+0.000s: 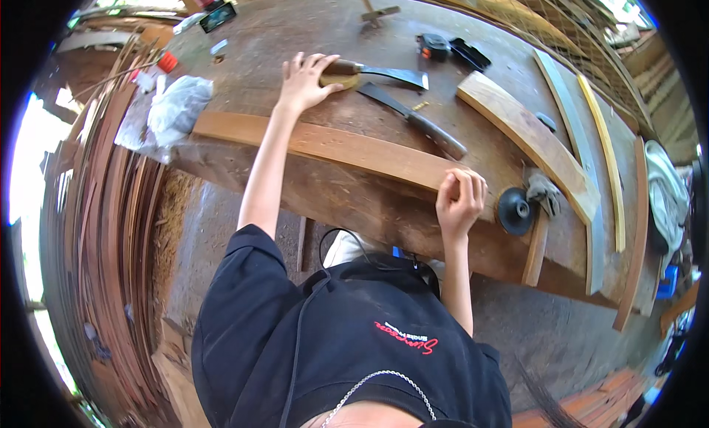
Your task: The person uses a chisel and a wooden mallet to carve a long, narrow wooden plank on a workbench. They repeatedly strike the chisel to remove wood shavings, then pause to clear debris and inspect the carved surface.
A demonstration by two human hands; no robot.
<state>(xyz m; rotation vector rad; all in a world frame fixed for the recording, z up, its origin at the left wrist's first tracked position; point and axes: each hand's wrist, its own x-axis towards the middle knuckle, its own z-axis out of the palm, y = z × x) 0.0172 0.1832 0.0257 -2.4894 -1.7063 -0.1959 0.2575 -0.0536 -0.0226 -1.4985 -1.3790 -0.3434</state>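
Note:
My left hand (pixel 304 82) lies palm down with its fingers spread at the far side of the bench, by the dark wooden handle of a wide-bladed chisel (pixel 395 75). A yellowish round piece (pixel 341 81) shows partly beneath that handle and my thumb. My right hand (pixel 461 199) is closed, fingers curled, at the right end of a long reddish-brown board (pixel 347 146); what is inside it, if anything, is hidden. The board lies along the near edge of the bench. Between board and chisel rests a knife (pixel 436 132) with a wooden handle.
A tape measure (pixel 433 47) and black case (pixel 470 54) sit farther back. To the right lie a thick curved plank (pixel 528 140), a metal straightedge (pixel 569 110), a black disc (pixel 515 210) and a wooden-handled tool (pixel 538 247). A plastic bag (pixel 179 107) rests left; wood strips (pixel 96 243) are stacked beyond.

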